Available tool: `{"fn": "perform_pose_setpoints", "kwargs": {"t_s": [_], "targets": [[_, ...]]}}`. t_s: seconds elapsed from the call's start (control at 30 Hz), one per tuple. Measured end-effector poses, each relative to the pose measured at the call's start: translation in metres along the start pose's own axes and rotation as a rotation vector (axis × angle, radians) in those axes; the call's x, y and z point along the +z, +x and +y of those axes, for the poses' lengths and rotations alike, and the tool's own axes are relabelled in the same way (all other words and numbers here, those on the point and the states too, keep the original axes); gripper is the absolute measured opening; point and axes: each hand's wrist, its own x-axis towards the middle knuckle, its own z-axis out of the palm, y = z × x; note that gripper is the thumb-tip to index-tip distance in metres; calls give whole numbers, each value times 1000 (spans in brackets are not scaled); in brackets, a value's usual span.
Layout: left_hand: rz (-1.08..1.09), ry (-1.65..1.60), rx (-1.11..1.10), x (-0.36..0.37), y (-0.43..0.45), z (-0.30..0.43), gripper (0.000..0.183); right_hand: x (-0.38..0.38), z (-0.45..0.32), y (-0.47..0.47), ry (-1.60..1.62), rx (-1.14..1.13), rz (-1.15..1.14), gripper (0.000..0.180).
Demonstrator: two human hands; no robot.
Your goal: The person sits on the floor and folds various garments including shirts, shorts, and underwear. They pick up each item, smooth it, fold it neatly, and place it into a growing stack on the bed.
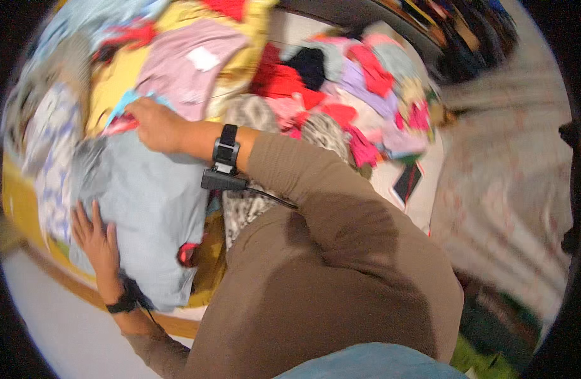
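A light grey-blue garment (148, 189) lies spread in front of me, with a small round red patch (187, 255) at its lower right edge. Flat on its left side rests my left hand (97, 239), fingers apart. My right hand (160, 125) reaches across to the garment's far edge, its fingers curled around a bit of pink-red cloth (122, 125). Turquoise cloth (129, 102) shows just beyond those fingers. Blur and the hand itself hide how far the grip goes. Both wrists wear black straps; the right one carries a small black device (223, 180) with a cable.
Beyond lie a mauve garment (186, 61) with a white patch and yellow cloth (112, 85). A blue-and-white patterned cloth (58, 166) is at left. A heap of mixed clothes (319, 90) fills the back right, near a dark flat item (407, 182). Patterned fabric (499, 180) spreads at right.
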Motion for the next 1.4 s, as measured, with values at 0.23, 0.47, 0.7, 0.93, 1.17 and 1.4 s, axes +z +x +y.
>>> {"fn": "perform_pose_setpoints", "kwargs": {"t_s": [0.23,0.47,0.7,0.93,1.17,1.4], "targets": [[26,-88,95,33,12,-23,51,-250,63,-107,-285,369,197,25],[24,-344,170,-13,82,83,41,-487,78,-292,-768,826,673,21],[-355,-829,305,3,131,281,40,-579,99,-382,-1212,990,570,28],[-70,-451,583,50,141,363,34,-648,149,-375,-1295,1221,384,45],[-122,-484,539,48,147,366,32,-677,192,-333,-1215,1113,372,39],[-139,-446,508,42,149,367,30,-660,245,-299,-1215,913,391,37]]}}
